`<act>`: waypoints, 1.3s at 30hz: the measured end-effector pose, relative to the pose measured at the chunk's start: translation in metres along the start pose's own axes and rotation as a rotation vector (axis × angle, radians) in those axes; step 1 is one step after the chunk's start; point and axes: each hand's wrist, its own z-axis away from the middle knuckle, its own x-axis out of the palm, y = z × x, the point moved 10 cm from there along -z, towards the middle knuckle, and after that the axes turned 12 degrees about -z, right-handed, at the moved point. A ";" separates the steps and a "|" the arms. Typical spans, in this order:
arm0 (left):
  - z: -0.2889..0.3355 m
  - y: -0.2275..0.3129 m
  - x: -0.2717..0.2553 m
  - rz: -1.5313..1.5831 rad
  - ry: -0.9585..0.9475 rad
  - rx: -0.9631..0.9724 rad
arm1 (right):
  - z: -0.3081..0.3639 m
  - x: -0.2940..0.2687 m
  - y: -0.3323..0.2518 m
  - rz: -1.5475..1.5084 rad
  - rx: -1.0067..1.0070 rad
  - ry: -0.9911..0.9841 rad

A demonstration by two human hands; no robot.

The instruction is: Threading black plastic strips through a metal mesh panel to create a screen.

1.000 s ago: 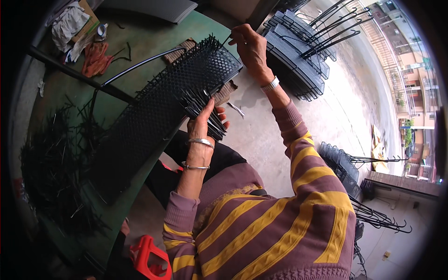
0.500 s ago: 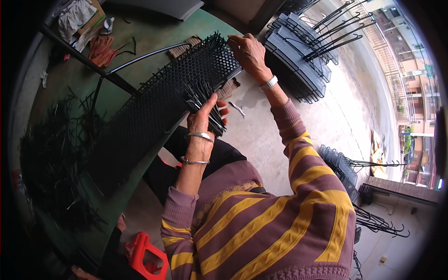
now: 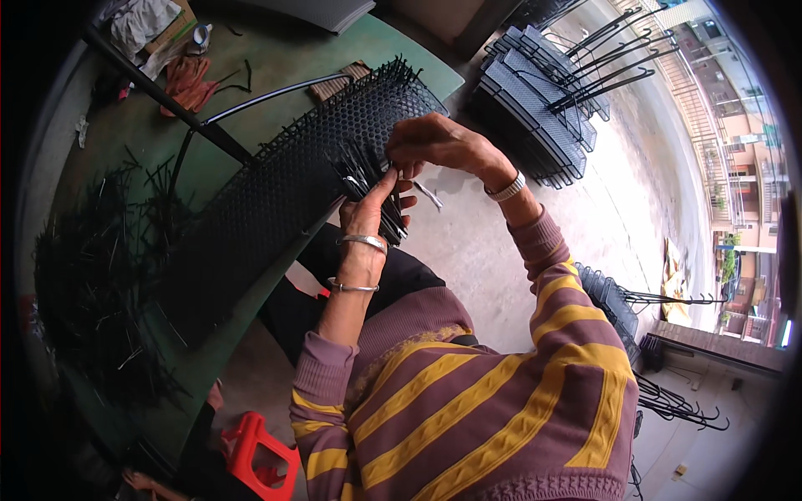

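A bundle of thin black strips [image 3: 357, 171] is gripped in my left hand [image 3: 362, 219], thumb on top and fingers curled round it. My right hand [image 3: 449, 149] meets the bundle's upper end beside the left thumb, its fingers pinched together; what lies between them is hidden. Just beyond both hands lies a long black perforated mesh panel [image 3: 284, 175]. Short black ends stick up along its far edge and cluster at its upper right end. A dark metal rod frame [image 3: 267, 98] reaches past the panel's far side.
The green table [image 3: 418, 63] carries a tangled heap of black strips [image 3: 100, 284] at left, orange gloves [image 3: 189, 82] and a cardboard piece [image 3: 338, 80]. Stacked black mesh racks with hooks [image 3: 535, 104] stand on the floor at right. A red plastic stool [image 3: 261, 457] is below, near another person's foot.
My right hand has come down and back from the panel's upper right end to the bundle. My left hand keeps its hold and has barely shifted.
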 end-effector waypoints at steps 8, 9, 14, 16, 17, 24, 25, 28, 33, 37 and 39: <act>-0.013 -0.019 0.002 0.230 -0.092 -0.070 | 0.016 -0.062 -0.049 0.087 -0.323 0.535; -0.014 -0.021 0.006 0.248 -0.123 -0.081 | 0.019 -0.070 -0.057 0.161 -0.422 0.628; -0.023 -0.034 0.014 0.319 -0.211 -0.136 | 0.009 -0.086 -0.065 0.462 -0.665 0.863; -0.024 -0.036 0.012 0.315 -0.179 -0.146 | 0.002 -0.088 -0.061 0.584 -0.694 0.910; -0.023 -0.035 0.012 0.308 -0.179 -0.138 | -0.002 -0.091 -0.055 0.579 -0.672 0.911; -0.018 -0.029 0.008 0.259 -0.141 -0.131 | -0.014 -0.087 -0.051 0.677 -0.602 0.858; -0.016 -0.028 0.009 0.259 -0.142 -0.131 | -0.014 -0.087 -0.052 0.678 -0.603 0.858; -0.012 -0.030 0.005 0.264 -0.089 -0.150 | -0.017 -0.089 -0.052 0.706 -0.565 0.834; -0.008 -0.024 0.004 0.216 -0.089 -0.099 | -0.028 -0.084 -0.053 0.903 -0.525 0.761; -0.008 -0.019 0.002 0.238 -0.085 -0.075 | -0.032 -0.084 -0.058 1.017 -0.508 0.861; -0.007 -0.013 0.003 0.216 -0.082 -0.053 | -0.045 -0.087 -0.046 1.063 -0.435 0.826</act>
